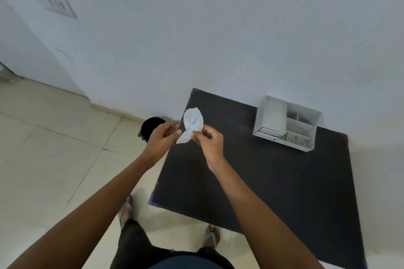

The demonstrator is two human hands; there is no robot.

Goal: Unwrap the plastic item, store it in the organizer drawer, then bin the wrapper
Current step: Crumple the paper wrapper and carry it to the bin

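Fingers (197, 135) of the right hand (211, 144) pinch the crumpled white plastic wrapper (192, 123) at its middle; the left hand (161, 138) grips its lower edge. It hangs above the black surface's (273, 181) left edge, near the black round bin (150, 126), well apart from the grey compartmented organizer (286, 123).

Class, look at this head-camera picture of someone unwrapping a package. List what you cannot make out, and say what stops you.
1. Head view: whether the plastic item is inside the white wrapper; the wrapper is opaque.
2. Inside of the black bin; the left hand covers part, the rest is dark.
3. Contents of the organizer drawer; too small, walls hide it.
4. The right hand fingertips' grip; blurred.
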